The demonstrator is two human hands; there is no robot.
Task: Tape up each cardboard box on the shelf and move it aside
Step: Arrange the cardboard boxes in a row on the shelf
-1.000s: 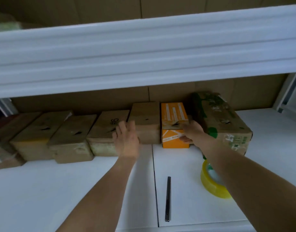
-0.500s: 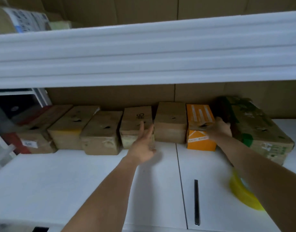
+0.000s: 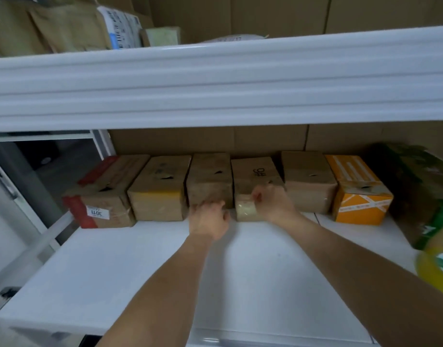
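Note:
Several cardboard boxes stand in a row at the back of the white shelf (image 3: pixel 115 266). The brown box marked "9H" (image 3: pixel 254 174) is in the middle, with a pale taped front. My right hand (image 3: pixel 271 202) grips its front right corner, fingers curled. My left hand (image 3: pixel 209 217) curls at its front left corner, against the neighbouring plain brown box (image 3: pixel 209 179). To the right stand another brown box (image 3: pixel 307 179) and an orange box (image 3: pixel 358 191). A yellow tape roll (image 3: pixel 434 269) lies at the far right, blurred.
Left of the middle stand a yellow-fronted box (image 3: pixel 156 189) and a red-edged box with a white label (image 3: pixel 102 199). A large green-printed box (image 3: pixel 420 186) sits at the right. The upper shelf beam (image 3: pixel 215 81) hangs low overhead, with more boxes above it.
My right hand left the orange box and came left to the "9H" box. My left hand curled in at that box's other corner. The view shifted left.

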